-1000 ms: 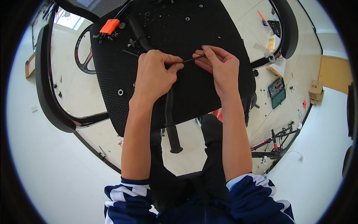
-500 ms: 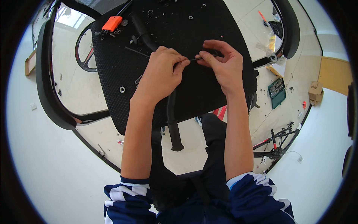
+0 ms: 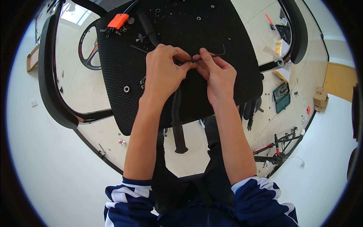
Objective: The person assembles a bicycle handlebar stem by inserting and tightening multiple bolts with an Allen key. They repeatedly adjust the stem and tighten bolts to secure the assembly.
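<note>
In my right hand (image 3: 219, 75) a black L-shaped hex key (image 3: 219, 55) is pinched between thumb and fingers, its short bent end pointing up and away. The key's other end reaches to the fingertips of my left hand (image 3: 163, 70), which are closed together; what they grip is hidden. Beneath my left hand a black curved handlebar (image 3: 176, 113) with dark grips runs across the black chair seat (image 3: 223, 90). A thin dark rod (image 3: 139, 49) shows just left of my left hand. Part of a small metal piece (image 3: 142, 82) peeks out beside my left wrist.
On the seat lie an orange tool holder (image 3: 118, 21), a nut (image 3: 126, 89), a small bolt (image 3: 140, 38) and several washers. Black armrests (image 3: 56, 96) flank the seat. A bicycle frame (image 3: 278, 147), an open green case (image 3: 281, 97) and cardboard boxes (image 3: 320, 97) are on the floor at right.
My right hand has moved left and slightly down, its fingers closing around the hex key, whose bent end now shows. My left hand has shifted slightly right, still pinched.
</note>
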Tool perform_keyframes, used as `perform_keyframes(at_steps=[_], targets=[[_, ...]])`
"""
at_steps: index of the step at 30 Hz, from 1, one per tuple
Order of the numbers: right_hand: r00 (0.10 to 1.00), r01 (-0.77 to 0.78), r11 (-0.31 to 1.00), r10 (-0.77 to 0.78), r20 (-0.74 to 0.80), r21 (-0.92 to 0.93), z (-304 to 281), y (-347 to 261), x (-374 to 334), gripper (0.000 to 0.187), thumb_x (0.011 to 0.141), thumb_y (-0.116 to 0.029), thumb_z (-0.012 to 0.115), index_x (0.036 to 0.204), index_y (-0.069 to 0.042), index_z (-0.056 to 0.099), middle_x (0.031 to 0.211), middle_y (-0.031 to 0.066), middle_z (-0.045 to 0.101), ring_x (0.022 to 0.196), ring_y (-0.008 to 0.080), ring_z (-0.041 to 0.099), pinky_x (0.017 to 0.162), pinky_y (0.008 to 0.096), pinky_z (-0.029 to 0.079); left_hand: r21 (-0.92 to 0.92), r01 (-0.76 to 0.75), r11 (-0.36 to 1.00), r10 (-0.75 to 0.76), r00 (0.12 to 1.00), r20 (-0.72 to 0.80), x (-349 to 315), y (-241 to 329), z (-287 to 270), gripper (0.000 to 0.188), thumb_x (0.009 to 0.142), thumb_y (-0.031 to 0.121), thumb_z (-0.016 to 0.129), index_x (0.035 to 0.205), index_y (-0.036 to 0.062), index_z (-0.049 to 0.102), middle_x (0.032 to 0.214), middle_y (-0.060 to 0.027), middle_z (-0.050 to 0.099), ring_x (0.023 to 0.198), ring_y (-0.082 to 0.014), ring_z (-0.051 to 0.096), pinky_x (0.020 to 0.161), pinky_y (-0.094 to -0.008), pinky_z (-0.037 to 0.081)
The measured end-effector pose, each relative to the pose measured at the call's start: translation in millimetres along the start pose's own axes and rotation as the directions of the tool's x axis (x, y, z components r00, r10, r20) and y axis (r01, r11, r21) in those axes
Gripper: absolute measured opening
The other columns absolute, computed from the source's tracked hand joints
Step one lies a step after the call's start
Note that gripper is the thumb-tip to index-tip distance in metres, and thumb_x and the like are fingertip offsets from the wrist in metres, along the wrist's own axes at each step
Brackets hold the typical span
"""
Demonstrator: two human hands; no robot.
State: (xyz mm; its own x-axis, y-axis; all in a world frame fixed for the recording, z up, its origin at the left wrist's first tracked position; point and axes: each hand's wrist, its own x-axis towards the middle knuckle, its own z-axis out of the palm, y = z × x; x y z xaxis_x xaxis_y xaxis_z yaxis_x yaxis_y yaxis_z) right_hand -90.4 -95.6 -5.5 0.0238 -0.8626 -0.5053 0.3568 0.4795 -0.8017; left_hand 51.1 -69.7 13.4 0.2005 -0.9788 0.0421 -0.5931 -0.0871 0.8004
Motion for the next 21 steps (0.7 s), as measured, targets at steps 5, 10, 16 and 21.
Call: perform_keyframes(at_steps=[5,10,16,21], targets=[[0.996,0.018,1.0,-0.016,0.083,-0.023,2.2,-3.6,0.2,0.028,0.099,-0.012,0.066,0.122,0.004,0.065,0.108,0.0157,0.074,0.102,0.0194,0.071,0.094,0.0321,0.056,0.194,-0.238,0.952,0.232,0.971,0.05,-3.6,-11.3,-2.1,0.02,0.079,0.011,0.08,0.097,0.0035,0.079,0.088,-0.0054,0.073,0.094,-0.0207,0.062,0.084,-0.0335,0.045],[0.988,-0.019,0.988,-0.005,0.156,0.151,-0.6,-4.6,6.8,0.031,0.1,-0.011,0.063,0.126,0.005,0.062,0.111,0.0169,0.073,0.104,0.0216,0.071,0.095,0.0324,0.056,0.239,-0.165,0.957,0.16,0.986,0.041,-3.8,-6.7,0.1,0.016,0.079,0.014,0.079,0.092,0.005,0.081,0.088,-0.0051,0.072,0.095,-0.0203,0.06,0.094,-0.0364,0.036],[0.996,-0.021,0.996,0.013,0.091,0.088,1.4,7.2,0.8,0.024,0.095,-0.012,0.071,0.113,0.003,0.066,0.106,0.0145,0.073,0.099,0.0211,0.072,0.088,0.0323,0.059,0.155,0.005,0.988,0.004,0.998,-0.055,-2.9,-4.2,5.7,0.015,0.072,0.011,0.085,0.085,0.0045,0.081,0.082,-0.0078,0.072,0.078,-0.0208,0.063,0.074,-0.0346,0.047],[0.999,-0.048,0.992,0.051,-0.019,0.116,7.3,7.6,-3.6,0.023,0.095,-0.01,0.07,0.112,0.005,0.065,0.104,0.0165,0.073,0.097,0.0223,0.073,0.087,0.033,0.06,0.121,-0.012,0.993,0.017,0.999,-0.038,-3.3,-5.6,0.9,0.022,0.07,0.012,0.087,0.09,0.0039,0.08,0.081,-0.0084,0.072,0.074,-0.0208,0.063,0.068,-0.0332,0.05]])
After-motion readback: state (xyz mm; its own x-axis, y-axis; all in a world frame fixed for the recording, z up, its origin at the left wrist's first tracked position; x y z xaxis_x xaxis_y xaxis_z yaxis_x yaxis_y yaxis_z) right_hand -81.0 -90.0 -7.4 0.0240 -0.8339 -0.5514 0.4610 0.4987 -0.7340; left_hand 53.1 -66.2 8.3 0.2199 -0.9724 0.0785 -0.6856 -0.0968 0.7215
